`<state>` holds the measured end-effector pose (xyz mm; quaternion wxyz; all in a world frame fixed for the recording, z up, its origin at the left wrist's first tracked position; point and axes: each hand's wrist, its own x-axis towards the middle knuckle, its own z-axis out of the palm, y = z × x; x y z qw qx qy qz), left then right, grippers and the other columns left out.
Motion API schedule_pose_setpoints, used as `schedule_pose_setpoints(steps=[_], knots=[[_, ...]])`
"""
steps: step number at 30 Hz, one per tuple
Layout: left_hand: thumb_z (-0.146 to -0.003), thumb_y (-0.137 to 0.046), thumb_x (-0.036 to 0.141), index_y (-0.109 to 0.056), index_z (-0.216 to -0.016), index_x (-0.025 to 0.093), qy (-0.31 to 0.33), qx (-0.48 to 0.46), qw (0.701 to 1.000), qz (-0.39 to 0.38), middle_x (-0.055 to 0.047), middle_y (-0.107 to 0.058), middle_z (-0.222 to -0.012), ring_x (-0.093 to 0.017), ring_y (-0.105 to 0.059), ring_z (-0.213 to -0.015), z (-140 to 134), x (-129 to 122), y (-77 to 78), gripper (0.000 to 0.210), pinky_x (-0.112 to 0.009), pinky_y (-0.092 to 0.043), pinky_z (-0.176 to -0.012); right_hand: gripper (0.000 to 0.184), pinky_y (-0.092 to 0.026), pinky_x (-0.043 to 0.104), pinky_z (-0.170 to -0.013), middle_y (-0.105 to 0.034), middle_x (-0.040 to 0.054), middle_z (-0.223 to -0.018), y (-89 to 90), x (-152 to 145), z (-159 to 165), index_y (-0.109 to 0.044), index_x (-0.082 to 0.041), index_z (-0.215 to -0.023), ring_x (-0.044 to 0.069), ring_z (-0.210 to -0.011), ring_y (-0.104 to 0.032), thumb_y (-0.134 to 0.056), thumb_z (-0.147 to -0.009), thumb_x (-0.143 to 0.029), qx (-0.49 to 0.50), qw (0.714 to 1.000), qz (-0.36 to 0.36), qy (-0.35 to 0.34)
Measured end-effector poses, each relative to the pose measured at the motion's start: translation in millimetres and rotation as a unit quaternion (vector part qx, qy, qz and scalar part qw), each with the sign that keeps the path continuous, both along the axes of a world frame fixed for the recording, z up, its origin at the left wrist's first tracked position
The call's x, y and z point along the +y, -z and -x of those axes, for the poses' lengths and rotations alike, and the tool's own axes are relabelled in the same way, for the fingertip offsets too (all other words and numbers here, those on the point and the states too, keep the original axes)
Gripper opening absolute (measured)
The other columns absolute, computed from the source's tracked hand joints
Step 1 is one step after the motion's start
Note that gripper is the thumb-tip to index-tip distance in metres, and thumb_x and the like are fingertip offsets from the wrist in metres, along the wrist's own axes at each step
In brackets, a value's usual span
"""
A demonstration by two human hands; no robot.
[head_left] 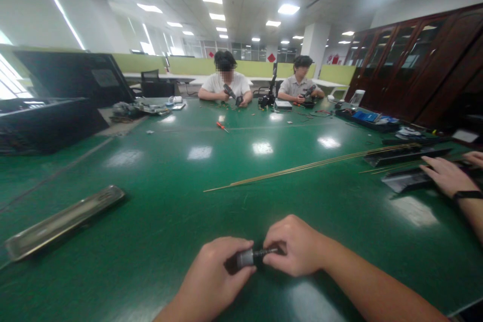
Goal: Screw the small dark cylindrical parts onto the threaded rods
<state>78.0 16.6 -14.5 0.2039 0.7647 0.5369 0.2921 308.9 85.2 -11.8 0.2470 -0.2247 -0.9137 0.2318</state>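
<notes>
Head view, looking forward and down across a green desk (169,211). At the near side, in front of the wearer, a small dark cylindrical piece (246,258) with a silver-grey band is between the person's two hands. The handwork appears to be under way rather than finished: the piece is in the hands, not laid aside. Whether its parts are fully joined or loose, and so how much is left, cannot be told.

The left hand (217,267) is clamped around the banded body, thumb on the near side, fingers on the far side. The right hand (296,247) is closed, its thumb and fingertips together at the narrow shaft (268,251) that points right from the piece.

Beyond lie long thin brass-coloured rods (302,167); at left, a clear elongated container (68,221). At right, a co-worker's hand (449,175) rests on a dark channel-shaped part (403,180). Two people sit opposite.
</notes>
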Motion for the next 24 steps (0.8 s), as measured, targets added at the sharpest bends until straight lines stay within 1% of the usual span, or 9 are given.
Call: schedule_pose_setpoints(steps=[6, 15, 24], knots=[[-0.075, -0.078, 0.021, -0.077, -0.103, 0.031, -0.003, 0.004, 1.000, -0.009, 0.002, -0.078, -0.100, -0.020, -0.074, -0.092, 2.5, 1.0, 1.4, 0.030, -0.031, -0.060, -0.084, 0.011, -0.039, 0.023, -0.055, -0.066, -0.0002, -0.062, 0.2, 1.7, -0.6, -0.073, -0.017, -0.079, 0.013, -0.054, -0.056, -0.069, -0.079, -0.027, 0.004, 1.000, 0.003, 0.004], [-0.073, -0.080, 0.019, -0.077, -0.101, 0.031, -0.010, -0.004, 0.999, -0.038, 0.002, -0.079, -0.098, -0.019, -0.075, -0.089, 2.5, 2.1, -0.5, 0.031, -0.030, -0.060, -0.083, 0.011, -0.041, 0.023, -0.056, -0.066, -0.0005, -0.062, -0.3, 3.0, -2.5, -0.072, -0.017, -0.079, 0.012, -0.054, -0.057, -0.068, -0.081, -0.027, -0.007, 1.000, 0.007, 0.010], [-0.075, -0.079, 0.023, -0.077, -0.102, 0.031, -0.011, -0.004, 0.999, -0.048, 0.002, -0.079, -0.098, -0.019, -0.075, -0.089, 5.4, 2.0, 1.6, 0.029, -0.029, -0.061, -0.082, 0.010, -0.040, 0.022, -0.054, -0.064, -0.0008, -0.060, 1.5, 4.9, -3.2, -0.071, -0.017, -0.077, 0.012, -0.052, -0.055, -0.068, -0.080, -0.026, 0.018, 1.000, 0.006, 0.008]])
